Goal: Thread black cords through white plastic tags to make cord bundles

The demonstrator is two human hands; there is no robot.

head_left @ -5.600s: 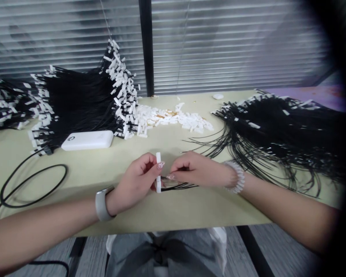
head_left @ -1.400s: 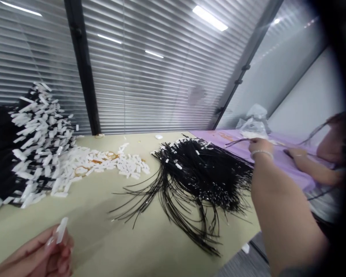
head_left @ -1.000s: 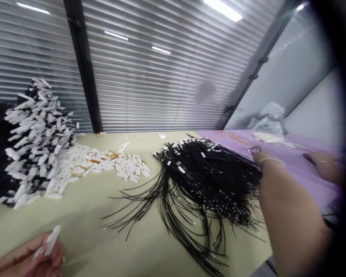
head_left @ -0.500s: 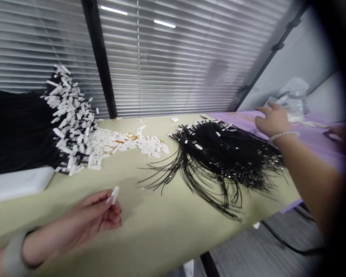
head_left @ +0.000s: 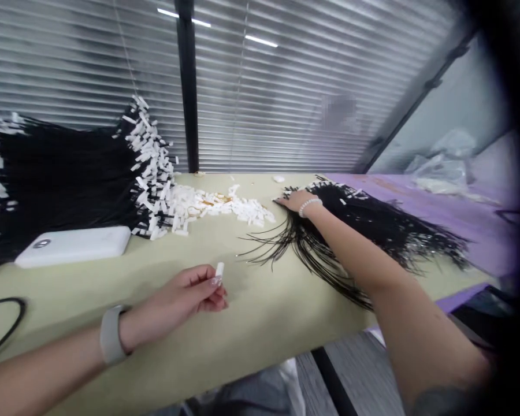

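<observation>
My left hand is closed in a pinch on a small white plastic piece, which stands up between thumb and forefinger over the bare table. My right hand, with a beaded bracelet, lies at the left end of a spread bundle of thin black wires. Its fingers stretch out to the left, over or touching the wire ends, with nothing visibly gripped; the fingertips are partly hidden. Left of it is a loose pile of small white pieces like the one in my left hand.
A big stack of black wires with white ends stands at the left. In front of it lies a white phone-like device. Purple sheeting covers the right side, with clear plastic bags on it. Window blinds rise behind the table.
My right hand has come from the far right, above the purple sheeting, leftward onto the black wires. My left hand keeps its white piece. The view has turned left.
</observation>
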